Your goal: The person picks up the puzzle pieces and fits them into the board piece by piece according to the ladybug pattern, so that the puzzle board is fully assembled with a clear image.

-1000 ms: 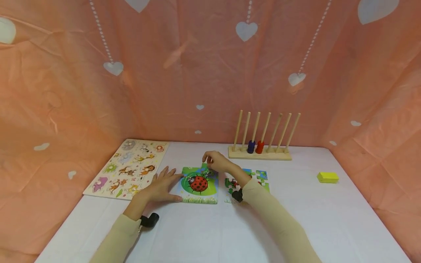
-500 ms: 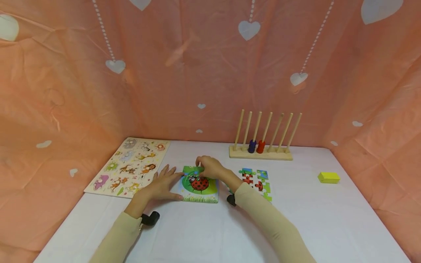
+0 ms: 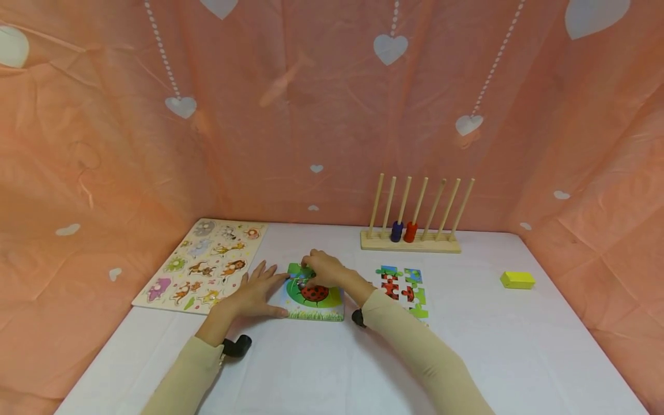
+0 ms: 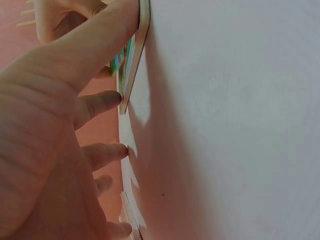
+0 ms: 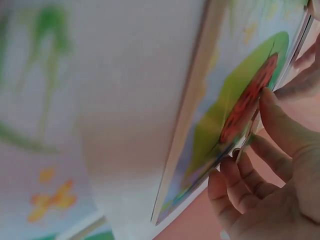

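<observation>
Pinching a small green puzzle piece (image 4: 116, 65) between curled fingers and thumb, I am holding my right hand (image 3: 325, 271) over the far side of the ladybird board (image 3: 315, 315). The piece is tilting there, mostly hidden by my fingers; I cannot tell whether it is touching the board. My left hand (image 3: 254, 295) is spreading its fingers wide and gripping nothing, its thumb and forefinger touching the board's left edge. That board is lying near the middle of the bench (image 3: 306, 369); to its right, loose jigsaw pieces (image 3: 408, 294) are lying partly hidden behind my right sleeve (image 3: 420, 343). An animal board (image 3: 250, 246) is lying at the far left. Far and right of centre, a pegged wooden rack (image 3: 410, 247) is carrying purple beads (image 3: 396, 232) and red beads (image 3: 410, 233). A yellow block (image 3: 517, 280) is resting well to the right.
</observation>
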The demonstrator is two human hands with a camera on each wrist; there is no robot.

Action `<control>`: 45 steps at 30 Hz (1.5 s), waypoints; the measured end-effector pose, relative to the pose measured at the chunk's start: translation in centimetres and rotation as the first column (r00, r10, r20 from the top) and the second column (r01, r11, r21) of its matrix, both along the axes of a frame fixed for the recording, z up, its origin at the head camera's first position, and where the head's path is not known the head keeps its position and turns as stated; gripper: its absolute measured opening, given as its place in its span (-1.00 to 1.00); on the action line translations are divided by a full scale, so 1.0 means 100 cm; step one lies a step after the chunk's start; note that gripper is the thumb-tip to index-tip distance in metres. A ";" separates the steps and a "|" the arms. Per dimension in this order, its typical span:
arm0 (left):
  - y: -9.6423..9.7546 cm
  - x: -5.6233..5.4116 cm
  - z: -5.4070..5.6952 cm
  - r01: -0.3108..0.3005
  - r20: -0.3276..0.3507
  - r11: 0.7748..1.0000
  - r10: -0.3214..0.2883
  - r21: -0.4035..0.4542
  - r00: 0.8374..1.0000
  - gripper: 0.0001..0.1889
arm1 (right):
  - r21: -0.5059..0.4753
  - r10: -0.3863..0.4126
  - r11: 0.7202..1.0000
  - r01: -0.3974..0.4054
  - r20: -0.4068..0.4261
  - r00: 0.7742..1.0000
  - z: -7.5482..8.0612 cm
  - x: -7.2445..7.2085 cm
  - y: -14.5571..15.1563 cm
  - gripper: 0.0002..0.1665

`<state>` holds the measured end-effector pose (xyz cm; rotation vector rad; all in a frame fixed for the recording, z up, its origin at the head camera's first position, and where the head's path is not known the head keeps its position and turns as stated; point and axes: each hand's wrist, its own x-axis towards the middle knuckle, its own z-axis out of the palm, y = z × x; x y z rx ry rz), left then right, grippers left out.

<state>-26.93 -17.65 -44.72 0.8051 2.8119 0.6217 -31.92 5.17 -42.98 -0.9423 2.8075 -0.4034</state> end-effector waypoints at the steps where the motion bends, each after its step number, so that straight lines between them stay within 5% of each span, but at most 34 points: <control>1: 0.000 0.000 0.000 0.001 0.001 1.000 -0.001 0.001 1.000 -0.02 | 0.000 0.000 1.000 0.000 -0.001 1.000 0.000 0.001 -0.001 -0.45; 13: 0.001 0.000 -0.001 0.012 -0.014 1.000 -0.012 -0.004 1.000 -0.04 | 0.025 0.035 0.999 -0.034 -0.055 0.998 0.003 0.012 0.000 -0.47; 17: 0.002 0.001 0.000 0.021 -0.010 1.000 -0.021 0.007 1.000 -0.04 | 0.122 0.088 0.989 -0.078 -0.075 0.993 0.006 0.023 0.011 -0.40; 26: 0.003 0.000 -0.001 0.077 -0.056 0.997 -0.078 -0.022 0.995 -0.07 | 0.267 0.135 0.953 -0.146 0.061 0.989 0.006 0.043 0.027 -0.13; 45: 0.004 -0.001 -0.001 0.053 -0.032 0.998 -0.052 0.035 0.998 -0.33 | 0.248 0.103 0.961 -0.121 0.084 0.991 0.007 0.039 0.017 -0.09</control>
